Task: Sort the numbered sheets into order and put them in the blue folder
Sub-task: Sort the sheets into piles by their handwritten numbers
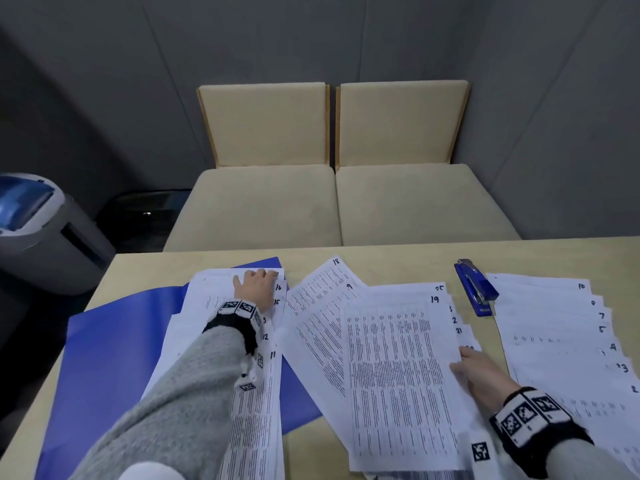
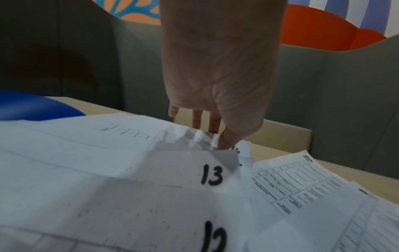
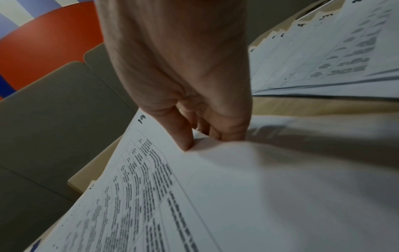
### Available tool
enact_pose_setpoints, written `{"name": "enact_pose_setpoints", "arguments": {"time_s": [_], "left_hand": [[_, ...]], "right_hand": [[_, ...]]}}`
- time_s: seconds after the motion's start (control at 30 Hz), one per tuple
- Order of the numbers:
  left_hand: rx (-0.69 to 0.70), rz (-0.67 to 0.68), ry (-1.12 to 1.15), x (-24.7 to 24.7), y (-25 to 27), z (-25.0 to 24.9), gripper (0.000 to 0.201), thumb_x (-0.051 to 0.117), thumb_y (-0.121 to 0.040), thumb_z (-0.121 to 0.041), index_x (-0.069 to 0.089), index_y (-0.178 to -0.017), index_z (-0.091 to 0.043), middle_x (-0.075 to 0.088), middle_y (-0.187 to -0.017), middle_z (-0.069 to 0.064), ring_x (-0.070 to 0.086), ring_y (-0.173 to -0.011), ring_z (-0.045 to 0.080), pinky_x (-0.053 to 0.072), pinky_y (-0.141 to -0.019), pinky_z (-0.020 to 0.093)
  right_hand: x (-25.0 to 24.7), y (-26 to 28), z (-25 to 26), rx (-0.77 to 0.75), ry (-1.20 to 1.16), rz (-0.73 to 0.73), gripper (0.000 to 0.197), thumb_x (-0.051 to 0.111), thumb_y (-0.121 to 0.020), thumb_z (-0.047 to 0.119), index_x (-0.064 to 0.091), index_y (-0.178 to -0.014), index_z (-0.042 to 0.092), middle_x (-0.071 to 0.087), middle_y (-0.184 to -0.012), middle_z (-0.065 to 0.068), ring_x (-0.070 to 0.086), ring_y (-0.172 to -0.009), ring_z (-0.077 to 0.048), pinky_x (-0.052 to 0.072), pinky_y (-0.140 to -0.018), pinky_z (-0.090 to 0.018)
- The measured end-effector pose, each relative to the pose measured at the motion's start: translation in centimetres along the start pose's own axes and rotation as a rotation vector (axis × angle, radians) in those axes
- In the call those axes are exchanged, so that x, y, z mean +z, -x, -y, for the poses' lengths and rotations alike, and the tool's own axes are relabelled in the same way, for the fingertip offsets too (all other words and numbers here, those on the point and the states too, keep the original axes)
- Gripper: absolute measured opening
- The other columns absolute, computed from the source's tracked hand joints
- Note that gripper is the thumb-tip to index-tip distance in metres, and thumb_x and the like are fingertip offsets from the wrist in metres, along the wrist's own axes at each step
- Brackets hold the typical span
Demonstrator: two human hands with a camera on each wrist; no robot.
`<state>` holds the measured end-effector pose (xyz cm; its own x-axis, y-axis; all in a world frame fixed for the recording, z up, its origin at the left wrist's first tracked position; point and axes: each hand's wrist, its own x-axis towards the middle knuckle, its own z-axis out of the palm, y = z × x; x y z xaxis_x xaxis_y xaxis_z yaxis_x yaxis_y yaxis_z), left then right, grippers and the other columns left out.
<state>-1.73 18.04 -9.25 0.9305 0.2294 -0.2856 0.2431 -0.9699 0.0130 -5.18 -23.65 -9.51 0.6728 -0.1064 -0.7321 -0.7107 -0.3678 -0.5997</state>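
**Sheet sorting: three stacks on the table, both hands on paper**

The table (image 1: 381,258) carries three groups of numbered sheets and an open blue folder (image 1: 114,344).

1. Left stack (image 1: 256,410): lies on the blue folder at the table's left side, reaching the near edge. The sheets are fanned so that the corner numbers 16, 15, 12 and 11 show in the head view; the left wrist view shows 13 and 12.
2. Middle stack (image 1: 398,375): lies at the centre of the table, reaching the near edge. Sheet 19 is on top; 25 shows behind it. Sheets 18 and 9 fan out to the left, and their left edges overlap the folder.
3. Right stack (image 1: 561,337): lies at the table's right side, fanned with 10, 7, 5, 4, 3 and 2 visible down its right margin.

The left hand (image 1: 256,289) rests at the far end of the left stack. Its thumb (image 2: 226,143) and fingers pinch the lifted corners of the upper sheets there.

The right hand (image 1: 481,375) grips the right edge of the middle stack's top sheets, thumb on top of sheet 19 and fingers curled beneath.

A blue stapler (image 1: 476,287) lies on the table between the middle and right stacks, near the far edge.
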Motion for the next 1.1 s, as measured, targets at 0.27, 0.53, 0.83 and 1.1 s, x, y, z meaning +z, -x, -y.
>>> {"name": "enact_pose_setpoints", "arguments": {"time_s": [0.27,0.53,0.83,1.1], "left_hand": [[0.072,-0.167,0.115,0.3,-1.7,1.7,0.017,0.050,-0.083,-0.019,0.062,-0.094,-0.015,0.037,-0.140,0.005,0.030,-0.133,0.023,0.014,-0.115,0.049],[0.140,-0.056,0.216,-1.0,-2.7,2.4,0.011,0.058,-0.079,-0.028,0.054,-0.084,-0.019,0.049,-0.115,0.001,0.042,-0.119,0.023,-0.005,-0.115,0.055],[0.327,-0.410,0.289,-0.4,0.7,4.9,0.021,0.052,-0.077,0.006,0.048,-0.077,-0.015,0.049,-0.072,-0.005,0.054,-0.071,0.022,0.028,-0.111,0.048],[0.258,-0.360,0.267,-0.6,1.9,5.0,0.041,0.052,-0.073,0.003,0.057,-0.109,-0.017,0.051,-0.090,-0.003,0.054,-0.091,0.019,0.018,-0.111,0.043]], "right_hand": [[-1.9,-2.6,0.1,0.049,0.024,-0.089,0.029,0.037,-0.080,-0.016,0.055,-0.102,-0.011,0.062,-0.102,-0.030,0.061,-0.097,-0.044,0.049,-0.086,-0.054],[-2.7,-2.8,1.9,0.025,0.007,-0.056,0.029,0.037,-0.087,-0.015,0.058,-0.104,-0.003,0.065,-0.105,-0.027,0.062,-0.101,-0.042,0.047,-0.093,-0.054],[-1.8,-3.6,4.2,-0.064,-0.234,-0.063,0.040,0.040,-0.090,-0.014,0.049,-0.128,-0.001,0.058,-0.124,-0.021,0.054,-0.115,-0.039,0.044,-0.094,-0.047],[1.3,-3.9,10.8,-0.187,-0.365,-0.153,0.037,0.041,-0.091,-0.011,0.043,-0.066,0.016,0.043,-0.067,-0.004,0.054,-0.046,0.003,0.037,-0.046,-0.008]]}}
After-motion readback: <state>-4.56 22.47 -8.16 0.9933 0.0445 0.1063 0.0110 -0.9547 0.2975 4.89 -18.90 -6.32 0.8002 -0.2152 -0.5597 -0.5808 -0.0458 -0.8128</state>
